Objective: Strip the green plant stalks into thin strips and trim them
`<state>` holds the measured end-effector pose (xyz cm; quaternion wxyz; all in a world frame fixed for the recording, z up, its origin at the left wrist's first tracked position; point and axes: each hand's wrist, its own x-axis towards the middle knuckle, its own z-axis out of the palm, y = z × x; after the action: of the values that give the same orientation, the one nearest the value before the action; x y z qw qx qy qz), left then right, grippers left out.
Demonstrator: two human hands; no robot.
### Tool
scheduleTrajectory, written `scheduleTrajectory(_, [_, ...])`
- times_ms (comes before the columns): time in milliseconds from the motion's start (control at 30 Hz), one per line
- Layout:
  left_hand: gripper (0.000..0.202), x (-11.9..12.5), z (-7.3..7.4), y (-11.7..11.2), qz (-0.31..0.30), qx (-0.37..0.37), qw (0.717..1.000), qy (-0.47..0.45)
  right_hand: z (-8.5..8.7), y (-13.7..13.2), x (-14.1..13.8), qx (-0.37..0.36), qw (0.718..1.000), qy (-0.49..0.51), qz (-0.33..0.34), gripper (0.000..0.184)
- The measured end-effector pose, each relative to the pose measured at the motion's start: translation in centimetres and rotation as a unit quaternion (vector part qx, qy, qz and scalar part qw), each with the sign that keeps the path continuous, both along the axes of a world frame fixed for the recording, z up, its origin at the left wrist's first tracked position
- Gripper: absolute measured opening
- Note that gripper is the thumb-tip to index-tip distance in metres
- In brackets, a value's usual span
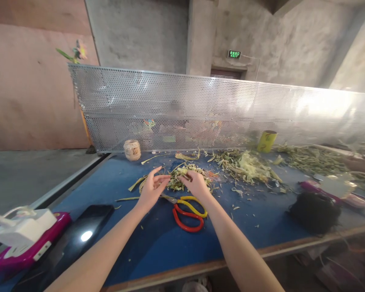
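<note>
A small heap of cut, dried plant pieces (176, 184), pale green and yellowish, lies in front of me on the blue tabletop. At its left edge, my left hand (152, 188) has its fingers apart, with nothing visible between them. My right hand (195, 184) reaches into the heap from the right, its thumb and fingers closed on some pale plant pieces. Just below both hands lie scissors (188, 217) with one yellow and one red handle; the blades point left, partly behind my left hand.
Larger plant heaps (246, 166) lie to the right, by a yellow-green cylinder (267, 141). A jar (132, 150) stands at the back left before a perforated metal screen (158, 105). A phone (79, 235) and power strip (30, 243) are left, a black bundle (314, 213) right.
</note>
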<state>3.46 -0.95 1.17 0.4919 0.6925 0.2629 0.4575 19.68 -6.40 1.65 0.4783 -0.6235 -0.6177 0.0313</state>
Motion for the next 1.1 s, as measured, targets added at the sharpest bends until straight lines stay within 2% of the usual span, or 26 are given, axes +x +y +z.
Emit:
scheduleTrajectory(133, [0.051, -0.3, -0.4, 0.5, 0.055, 0.097, 0.990, 0.082, 0.6, -0.5, 1.0, 0.084, 0.990, -0.048, -0.102, 0.027])
scheduleTrajectory(200, [0.049, -0.5, -0.6, 0.6, 0.075, 0.166, 0.975, 0.128, 0.8, -0.7, 1.4, 0.093, 0.984, -0.076, -0.134, 0.027])
scheduleTrajectory(267, [0.046, -0.5, -0.9, 0.6, 0.082, 0.218, 0.958, 0.168, 0.7, -0.8, 1.8, 0.054, 0.977, -0.086, -0.186, 0.026])
scheduleTrajectory(400, [0.044, -0.6, -1.2, 0.7, 0.083, 0.263, 0.935, 0.222, 0.3, -0.7, 2.5, -0.107, 0.946, -0.066, -0.297, 0.032])
scheduleTrajectory(500, [0.041, -0.8, -1.0, 1.0, 0.124, 0.271, 0.924, 0.241, 0.0, -0.4, 3.0, -0.172, 0.941, -0.073, -0.281, 0.034])
scheduleTrajectory(567, [0.040, -1.2, -0.7, 1.4, 0.195, 0.259, 0.908, 0.266, -0.2, -0.2, 3.2, -0.186, 0.944, -0.082, -0.259, 0.033])
scheduleTrajectory(633, [0.045, -1.6, -0.4, 1.7, 0.279, 0.232, 0.880, 0.306, -0.4, -0.1, 3.3, -0.193, 0.944, -0.083, -0.254, 0.035])
scheduleTrajectory(700, [0.049, -2.1, -0.3, 2.1, 0.331, 0.199, 0.853, 0.351, -0.6, 0.0, 3.4, -0.207, 0.942, -0.083, -0.252, 0.036])
scheduleTrajectory(833, [0.050, -2.7, -0.5, 2.8, 0.346, 0.159, 0.826, 0.416, -0.9, -0.1, 3.0, -0.229, 0.941, -0.093, -0.231, 0.034])
scheduleTrajectory(967, [0.052, -3.1, -0.5, 3.2, 0.333, 0.141, 0.807, 0.466, -0.6, -0.3, 2.4, -0.205, 0.942, -0.122, -0.236, 0.035])
scheduleTrajectory(1100, [0.051, -3.4, -0.4, 3.4, 0.327, 0.121, 0.819, 0.456, -0.3, -0.4, 2.2, -0.193, 0.940, -0.114, -0.256, 0.036])
